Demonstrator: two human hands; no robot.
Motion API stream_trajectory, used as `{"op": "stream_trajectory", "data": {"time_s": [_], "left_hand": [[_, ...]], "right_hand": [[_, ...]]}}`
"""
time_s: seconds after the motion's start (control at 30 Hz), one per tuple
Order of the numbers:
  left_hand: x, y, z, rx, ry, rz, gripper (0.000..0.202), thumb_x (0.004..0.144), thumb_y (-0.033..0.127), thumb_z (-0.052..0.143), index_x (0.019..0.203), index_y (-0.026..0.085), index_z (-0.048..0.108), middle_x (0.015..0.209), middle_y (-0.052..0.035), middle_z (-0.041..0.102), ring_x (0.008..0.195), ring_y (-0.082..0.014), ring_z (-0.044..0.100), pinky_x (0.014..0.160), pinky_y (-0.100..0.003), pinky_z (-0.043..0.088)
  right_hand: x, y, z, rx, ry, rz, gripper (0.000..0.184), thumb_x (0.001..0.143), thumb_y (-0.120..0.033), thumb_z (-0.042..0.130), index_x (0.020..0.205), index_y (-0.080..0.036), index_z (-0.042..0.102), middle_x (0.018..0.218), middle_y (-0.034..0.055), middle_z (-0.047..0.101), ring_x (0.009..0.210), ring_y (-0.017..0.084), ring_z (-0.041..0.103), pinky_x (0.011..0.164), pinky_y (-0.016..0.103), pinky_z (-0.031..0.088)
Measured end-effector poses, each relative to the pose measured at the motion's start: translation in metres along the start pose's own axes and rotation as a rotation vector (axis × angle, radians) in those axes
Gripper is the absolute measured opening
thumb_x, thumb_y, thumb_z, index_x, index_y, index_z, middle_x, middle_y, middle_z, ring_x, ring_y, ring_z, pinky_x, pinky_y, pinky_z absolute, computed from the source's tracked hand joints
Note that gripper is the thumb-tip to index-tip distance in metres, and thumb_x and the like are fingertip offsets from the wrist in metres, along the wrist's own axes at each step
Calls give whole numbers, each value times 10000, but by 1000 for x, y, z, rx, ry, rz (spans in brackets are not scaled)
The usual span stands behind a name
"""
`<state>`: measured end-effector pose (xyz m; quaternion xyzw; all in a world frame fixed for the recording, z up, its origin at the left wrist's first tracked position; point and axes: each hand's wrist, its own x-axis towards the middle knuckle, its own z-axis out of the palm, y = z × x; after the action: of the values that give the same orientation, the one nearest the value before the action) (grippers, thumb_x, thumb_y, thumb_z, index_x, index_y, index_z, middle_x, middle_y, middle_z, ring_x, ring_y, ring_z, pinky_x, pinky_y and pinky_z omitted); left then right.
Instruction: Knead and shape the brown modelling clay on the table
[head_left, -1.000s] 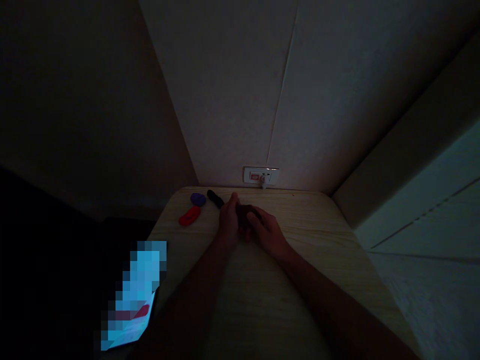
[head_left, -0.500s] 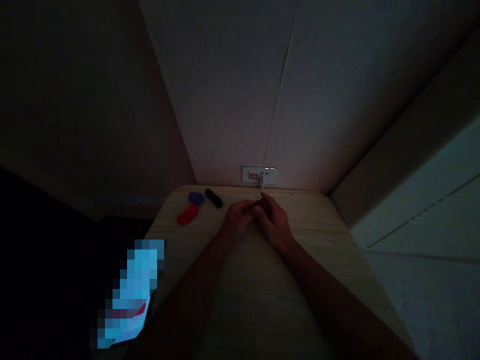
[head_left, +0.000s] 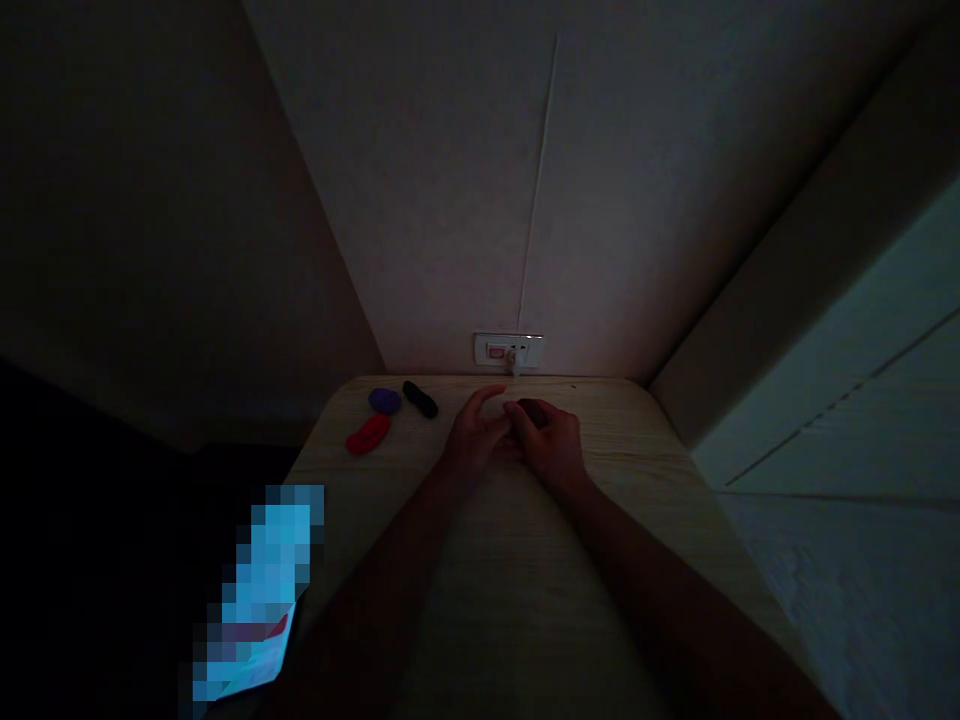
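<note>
My right hand point(head_left: 553, 443) is closed around a dark brown lump point(head_left: 534, 411), part of which shows above the curled fingers. The lump's kind is hard to tell in the dim light. Close beside it is my left hand point(head_left: 474, 432), with its index finger stretched out and its thumb reaching toward the right hand. Nothing shows between the left finger and thumb. Left of the hands on the wooden table lie a black oblong piece point(head_left: 420, 399), a purple lump point(head_left: 385, 401) and a red oblong piece point(head_left: 368, 434). The red piece lies against or very near the purple one.
The pale wooden table point(head_left: 510, 590) meets a wall with a switch and socket plate point(head_left: 508, 350), where a plug sits. A lit, blurred-out screen point(head_left: 262, 600) is at the table's left edge. A pale panelled surface point(head_left: 840, 400) stands to the right.
The left hand's fingers have parted from the lump and its index finger has straightened. The right hand has curled more tightly around the lump. The view has shifted slightly.
</note>
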<state>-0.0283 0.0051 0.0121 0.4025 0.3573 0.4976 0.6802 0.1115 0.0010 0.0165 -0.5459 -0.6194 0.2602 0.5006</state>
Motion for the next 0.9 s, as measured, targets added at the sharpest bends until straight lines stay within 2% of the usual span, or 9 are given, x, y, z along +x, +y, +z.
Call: {"op": "stream_trajectory", "data": {"time_s": [0.1, 0.2, 0.3, 0.4, 0.47, 0.53, 0.67, 0.77, 0.9], "left_hand": [[3, -3, 0, 129, 16, 88, 591, 752, 455, 836, 1245, 201, 633, 848, -58, 781, 708, -237, 758, 685, -382, 626], [6, -4, -2, 257, 57, 172, 454, 713, 395, 860, 1088, 171, 737, 1012, -104, 798, 864, -248, 763, 790, -381, 619], [7, -3, -4, 283, -38, 186, 445, 737, 363, 837, 1135, 174, 772, 1200, -123, 781, 1095, -284, 735, 998, -434, 567], [7, -2, -5, 270, -126, 183, 466, 774, 359, 813, 1202, 183, 766, 1284, -119, 754, 1220, -301, 691, 1114, -471, 492], [7, -4, -6, 257, -117, 166, 473, 746, 346, 838, 1181, 172, 775, 1253, -128, 766, 1192, -312, 705, 1105, -488, 495], [7, -6, -7, 237, -81, 157, 451, 709, 315, 863, 1127, 163, 790, 1200, -132, 786, 1147, -312, 722, 1080, -485, 510], [8, -9, -7, 192, -33, 161, 377, 709, 328, 873, 1045, 169, 813, 1106, -114, 810, 1063, -289, 740, 1027, -440, 528], [8, -9, -7, 204, 8, 168, 360, 710, 402, 885, 975, 165, 827, 976, -95, 817, 939, -269, 743, 928, -395, 545], [7, -9, -7, 137, 10, 119, 330, 695, 406, 893, 889, 147, 825, 833, -73, 790, 777, -218, 706, 784, -336, 526]], "right_hand": [[0, -2, 0, -6, 24, 1, 465, 946, -583, 600, 837, -167, 778, 707, 64, 750, 634, 211, 671, 600, 298, 461], [-1, -3, -2, 4, 62, -1, 501, 995, -589, 501, 796, -190, 731, 744, 69, 745, 694, 217, 678, 639, 306, 483], [0, -3, -3, -4, 101, -4, 490, 1006, -601, 446, 811, -208, 667, 828, 79, 736, 789, 230, 668, 715, 326, 501], [2, -1, -2, -30, 103, 17, 451, 1016, -601, 420, 974, -206, 633, 819, 62, 723, 753, 231, 657, 694, 331, 488], [3, -1, -2, -58, 91, 18, 434, 1025, -591, 417, 989, -209, 620, 784, 46, 708, 715, 227, 642, 678, 330, 468], [3, -2, -3, -92, 67, -5, 446, 1033, -576, 405, 872, -219, 618, 752, 43, 683, 698, 223, 620, 689, 335, 452], [1, -4, -4, -131, 27, -72, 465, 1013, -581, 444, 797, -219, 639, 813, 73, 698, 780, 232, 629, 747, 344, 463], [-1, -5, -2, -135, 3, -73, 438, 973, -605, 528, 851, -210, 675, 772, 62, 709, 716, 219, 640, 683, 323, 466], [-1, -6, -2, -129, 15, -49, 470, 938, -628, 582, 738, -208, 653, 639, 33, 657, 591, 188, 588, 592, 303, 417]]}}
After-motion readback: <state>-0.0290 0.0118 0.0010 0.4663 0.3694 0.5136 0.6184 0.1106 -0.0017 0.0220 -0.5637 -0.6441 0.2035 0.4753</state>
